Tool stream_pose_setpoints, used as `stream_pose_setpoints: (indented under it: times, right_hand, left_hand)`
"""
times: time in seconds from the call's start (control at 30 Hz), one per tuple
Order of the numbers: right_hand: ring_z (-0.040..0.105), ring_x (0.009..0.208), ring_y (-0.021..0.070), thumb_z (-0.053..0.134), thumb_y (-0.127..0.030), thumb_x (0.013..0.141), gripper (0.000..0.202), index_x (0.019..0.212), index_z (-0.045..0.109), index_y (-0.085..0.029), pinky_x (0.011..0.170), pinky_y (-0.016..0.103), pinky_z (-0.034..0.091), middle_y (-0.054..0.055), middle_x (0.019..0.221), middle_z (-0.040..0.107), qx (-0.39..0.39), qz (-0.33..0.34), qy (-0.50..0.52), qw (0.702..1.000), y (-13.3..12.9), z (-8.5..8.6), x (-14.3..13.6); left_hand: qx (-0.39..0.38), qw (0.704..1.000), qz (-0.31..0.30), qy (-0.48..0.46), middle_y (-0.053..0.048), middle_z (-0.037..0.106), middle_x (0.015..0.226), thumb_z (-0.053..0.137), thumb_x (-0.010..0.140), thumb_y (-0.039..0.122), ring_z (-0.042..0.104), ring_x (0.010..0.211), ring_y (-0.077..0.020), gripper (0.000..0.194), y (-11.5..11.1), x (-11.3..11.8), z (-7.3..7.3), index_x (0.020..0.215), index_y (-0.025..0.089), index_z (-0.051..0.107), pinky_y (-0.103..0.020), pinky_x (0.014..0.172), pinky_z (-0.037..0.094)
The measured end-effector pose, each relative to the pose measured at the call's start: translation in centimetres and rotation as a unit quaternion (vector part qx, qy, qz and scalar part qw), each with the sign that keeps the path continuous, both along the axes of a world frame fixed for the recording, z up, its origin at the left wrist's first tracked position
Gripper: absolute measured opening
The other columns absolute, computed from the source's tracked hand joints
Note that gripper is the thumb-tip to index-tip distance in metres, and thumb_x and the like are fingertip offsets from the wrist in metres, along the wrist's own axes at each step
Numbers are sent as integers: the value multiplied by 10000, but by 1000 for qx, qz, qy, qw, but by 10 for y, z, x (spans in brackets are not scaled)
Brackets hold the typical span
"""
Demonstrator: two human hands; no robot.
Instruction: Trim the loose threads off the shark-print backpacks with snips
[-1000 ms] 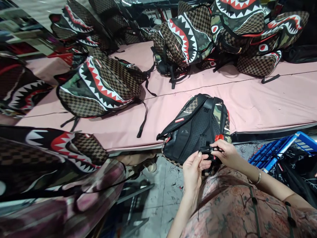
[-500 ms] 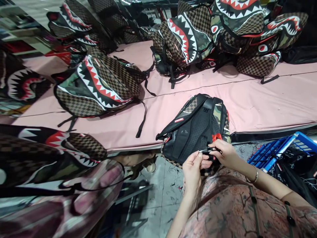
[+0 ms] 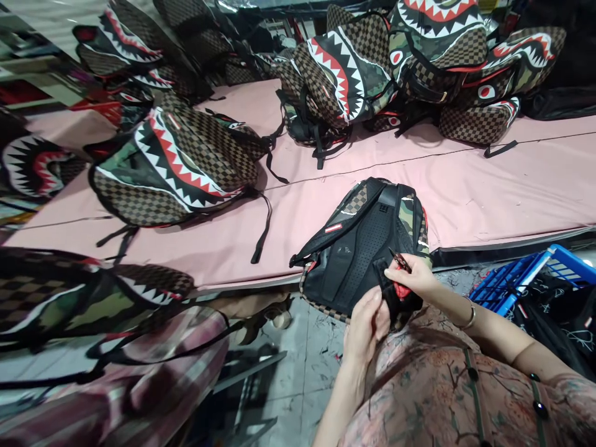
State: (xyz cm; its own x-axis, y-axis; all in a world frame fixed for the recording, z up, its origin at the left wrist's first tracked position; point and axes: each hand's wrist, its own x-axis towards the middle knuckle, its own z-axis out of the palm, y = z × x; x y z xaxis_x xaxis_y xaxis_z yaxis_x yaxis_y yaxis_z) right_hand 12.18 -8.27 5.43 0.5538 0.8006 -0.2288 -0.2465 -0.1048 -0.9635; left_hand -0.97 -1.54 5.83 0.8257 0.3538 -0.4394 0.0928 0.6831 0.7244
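A backpack (image 3: 358, 248) lies with its black padded back and straps facing up at the table's front edge, its lower end reaching over toward my lap. My left hand (image 3: 367, 316) is closed on the black strap at the bag's lower end. In my right hand (image 3: 410, 276) is a small dark pointed tool (image 3: 399, 259), its tip pointing up and left over the back panel. Red material (image 3: 401, 290) shows just under the right fingers. What the left fingertips pinch is partly hidden.
The pink table (image 3: 321, 217) bears a shark-mouth backpack (image 3: 172, 167) at left and a pile of backpacks (image 3: 344, 74) at the back. A blue crate (image 3: 526, 279) stands at right. Beside me at lower left, a person in plaid clothing (image 3: 172, 372) has another bag.
The right hand has turned, and its pointed tool now points up and left. My left hand has moved slightly down onto the strap. The bag at lower left has shifted.
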Motion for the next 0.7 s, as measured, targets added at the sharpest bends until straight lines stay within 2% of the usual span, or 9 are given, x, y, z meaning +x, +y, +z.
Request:
stream_pose_setpoints:
  times: [0.1,0.17,0.27,0.33,0.43,0.5,0.6,0.7]
  right_hand:
    - [341,365,55,610,-416,704,274,648,477,-183,372,182,295,-83,439,382,-10,-21,-36,999,3,-3,0]
    - [406,421,73,583,-394,736,236,678,502,-180,418,194,343,-57,496,443,-16,-15,-95,995,2,-4,1]
    - [548,669,131,534,-328,792,180,904,556,-189,594,243,439,19,789,593,-18,-31,-257,966,-4,-3,5]
    - [553,786,159,496,-290,828,217,1014,557,-199,700,283,442,47,899,601,-13,-47,-395,917,-11,-3,9]
    - [533,736,178,461,-287,863,211,954,623,-186,693,302,422,64,776,602,-5,-32,-564,825,-21,-7,16]
    - [516,696,175,459,-301,872,229,933,649,-188,663,296,408,65,726,590,-7,-6,-627,779,-26,-11,20]
    - [497,676,164,449,-323,881,254,942,658,-191,656,283,398,60,718,574,-3,28,-666,746,-30,-12,23]
    - [494,691,163,422,-345,892,285,942,656,-189,660,274,399,59,721,567,0,46,-666,744,-29,-10,23]
  left_hand:
    - [192,975,100,51,19,571,633,697,657,294,509,561,-57,251,-1,-2,-5,865,156,669,-146,519,417]
    - [237,959,132,83,-17,643,765,714,622,294,564,702,-107,221,0,-3,-8,791,153,697,-205,660,459]
    - [195,960,166,111,-31,680,758,714,601,319,588,683,-135,267,2,-2,-10,811,154,709,-260,685,473]
    - [176,961,181,114,-40,694,764,724,579,313,600,681,-144,288,3,-2,-9,816,151,712,-275,694,480]
    - [183,957,196,111,-46,703,795,724,570,305,610,704,-147,269,4,-1,-6,794,156,719,-278,714,483]
    - [188,955,202,114,-39,704,786,726,565,292,609,700,-140,249,5,0,-4,777,162,721,-267,716,480]
    - [188,954,202,120,-36,702,778,726,564,283,606,691,-134,246,5,1,-5,776,160,721,-262,714,476]
    - [184,955,194,126,-33,699,781,723,568,289,600,683,-130,255,3,1,-7,787,160,720,-261,709,473]
